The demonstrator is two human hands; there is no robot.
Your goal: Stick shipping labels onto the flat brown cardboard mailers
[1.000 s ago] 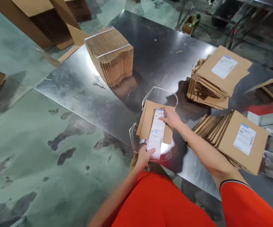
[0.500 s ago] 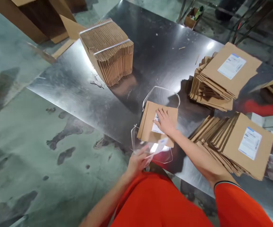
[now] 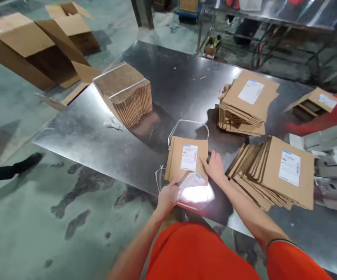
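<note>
A few flat brown cardboard pieces [image 3: 174, 159] lie stacked at the table's near edge, and the top one bears a white printed label [image 3: 189, 157]. My left hand [image 3: 167, 197] is closed on a translucent sheet [image 3: 192, 182] with a small printed patch, by the stack's lower left corner. Its fingertips are partly hidden. My right hand [image 3: 214, 166] is at the stack's right edge, thumb and fingers apart, the thumb reaching the cardboard. White strapping [image 3: 190, 120] loops out behind the stack, and another loose loop shows at its left.
A strapped bundle of folded cardboard [image 3: 127, 93] stands at the table's [image 3: 168, 70] back left. Two labelled cardboard stacks [image 3: 251, 93] [image 3: 288, 171] lie to the right, beside white boxes [image 3: 334, 167]. Large open cartons [image 3: 19, 39] stand on the floor. A dark limb [image 3: 13, 169] shows at left.
My right hand has slid off the label to the stack's right edge. The translucent sheet in my left hand has come down over the stack's near edge. The view has tilted up.
</note>
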